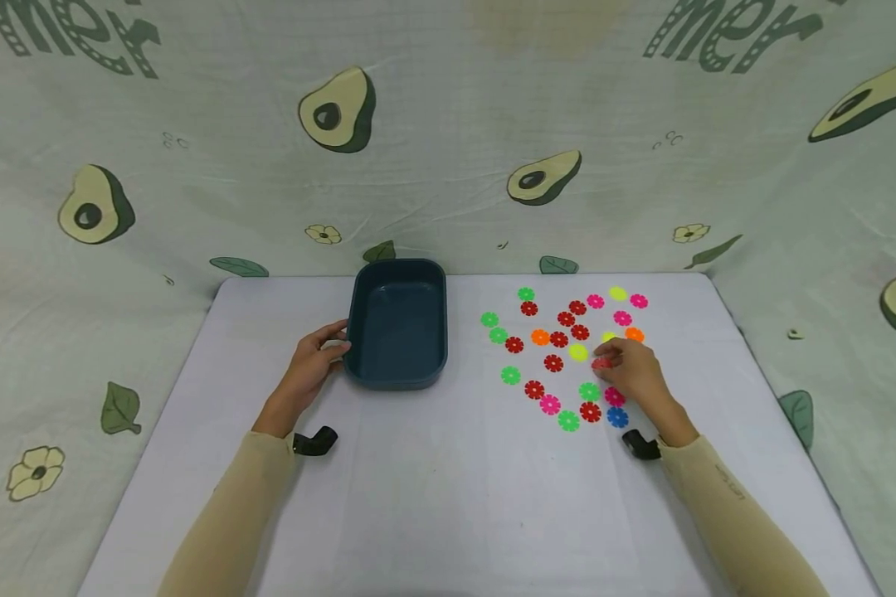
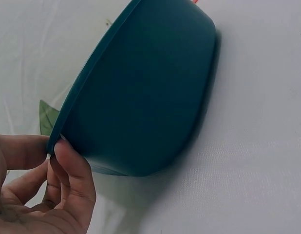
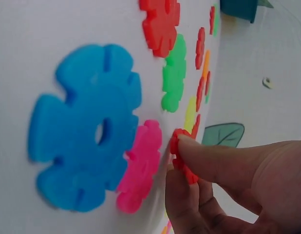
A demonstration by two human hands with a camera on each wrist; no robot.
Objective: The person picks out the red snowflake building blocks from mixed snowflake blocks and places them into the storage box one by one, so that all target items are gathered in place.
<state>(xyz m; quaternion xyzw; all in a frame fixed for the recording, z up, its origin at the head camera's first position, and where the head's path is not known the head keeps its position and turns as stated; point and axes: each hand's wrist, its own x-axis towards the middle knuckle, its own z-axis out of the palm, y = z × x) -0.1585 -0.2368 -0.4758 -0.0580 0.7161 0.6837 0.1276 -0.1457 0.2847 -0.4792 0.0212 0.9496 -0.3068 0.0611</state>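
A dark teal plastic basin point(image 1: 396, 377) stands on the white table, its inside bare. My left hand point(image 1: 312, 369) pinches the basin's left rim between thumb and fingers, as the left wrist view shows close up. Over on the right, my right hand point(image 1: 637, 377) pinches a red snowflake disc point(image 3: 182, 156) between thumb and fingers. Near that hand lie a blue snowflake disc point(image 1: 617, 417), a pink snowflake disc point(image 1: 615, 396) and a green snowflake disc point(image 1: 589, 391). In the right wrist view the blue disc shows notched edges and a centre hole.
Several more snowflake discs in red, green, orange, yellow and pink lie scattered on the table's right half, among them an orange disc point(image 1: 541, 337). The white table point(image 1: 433, 497) meets a cloth backdrop point(image 1: 440, 166) printed with avocados. Black wrist devices sit at both cuffs.
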